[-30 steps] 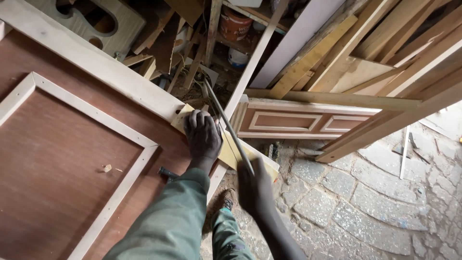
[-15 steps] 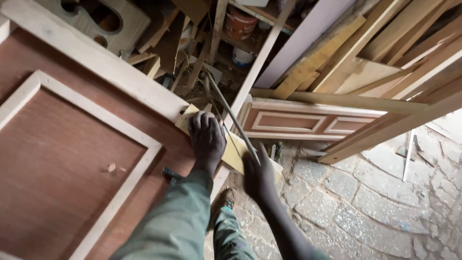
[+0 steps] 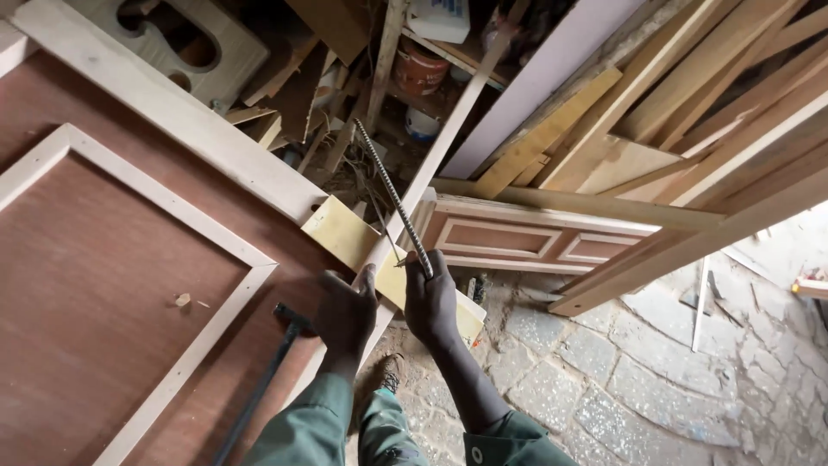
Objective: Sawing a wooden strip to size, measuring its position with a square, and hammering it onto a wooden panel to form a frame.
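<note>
1. At the far left I see a brown door panel (image 3: 112,293) with a pale wooden frame (image 3: 172,216) nailed on it, lying flat under my view.
2. A dark metal bar (image 3: 259,397) runs along the panel's lower edge, its upper end just beside my left wrist.
3. My left hand (image 3: 347,312) presses flat on the panel's corner, fingers spread and laid down, closed around nothing; the thumb touches the yellowish wood piece (image 3: 362,246).
4. That yellowish piece sits at the panel's corner, slanting down to the right, between my two hands and partly under them.
5. My right hand (image 3: 431,302) is wrapped tight around the lower end of a saw made from ribbed steel rod (image 3: 392,194), which slants up and to the left; its thin blade (image 3: 384,229) meets the yellowish piece.
6. Behind it lies a moulded panelled board (image 3: 526,237), then stacked planks (image 3: 655,103) leaning at the right, above a stone paved floor (image 3: 604,380).
</note>
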